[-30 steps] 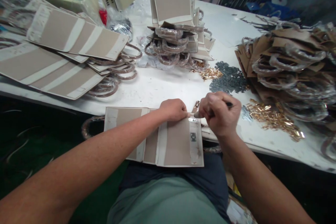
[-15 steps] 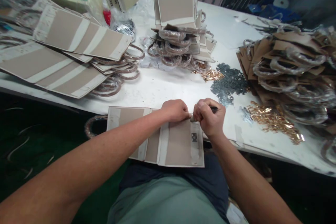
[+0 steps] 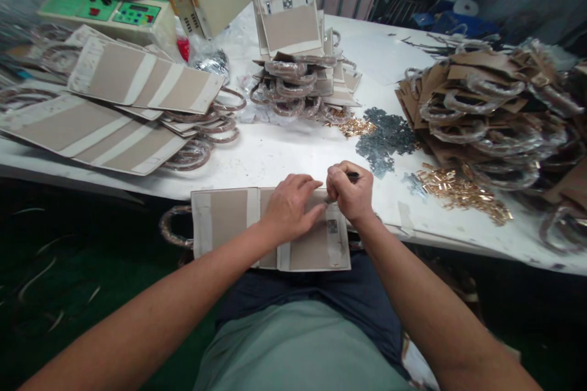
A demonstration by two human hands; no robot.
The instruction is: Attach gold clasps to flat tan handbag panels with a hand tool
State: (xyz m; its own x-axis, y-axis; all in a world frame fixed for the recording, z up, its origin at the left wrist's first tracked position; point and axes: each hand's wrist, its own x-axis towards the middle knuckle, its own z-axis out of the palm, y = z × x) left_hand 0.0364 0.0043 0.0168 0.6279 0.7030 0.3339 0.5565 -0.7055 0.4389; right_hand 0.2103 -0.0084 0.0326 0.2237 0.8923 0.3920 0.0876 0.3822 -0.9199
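A flat beige bag panel (image 3: 229, 220) with white strips lies at the table's front edge, partly over my lap. A plastic-wrapped brown handle (image 3: 170, 226) sticks out at its left end. My left hand (image 3: 291, 208) rests on the panel with fingers and thumb apart, thumb pointing at the tool's tip. Closed in a fist, my right hand (image 3: 351, 192) grips a dark-handled tool (image 3: 353, 177) whose lower end meets the panel near its upper right corner. Below that spot, a small grey metal plate (image 3: 332, 226) sits on the white strip. The tool's exact kind is hidden by my fingers.
Gold clips (image 3: 463, 192) and grey metal plates (image 3: 387, 137) lie loose on the white table (image 3: 284, 149). Similar panels (image 3: 151, 82) are piled at left, more bag pieces (image 3: 293, 27) at centre back, and brown pieces with wrapped handles (image 3: 486, 104) at right. A green-topped machine (image 3: 132, 15) stands behind.
My left hand has opened from a pinch beside the tool and now lies spread on the panel. My right hand keeps its grip on the tool. The view has shifted slightly.
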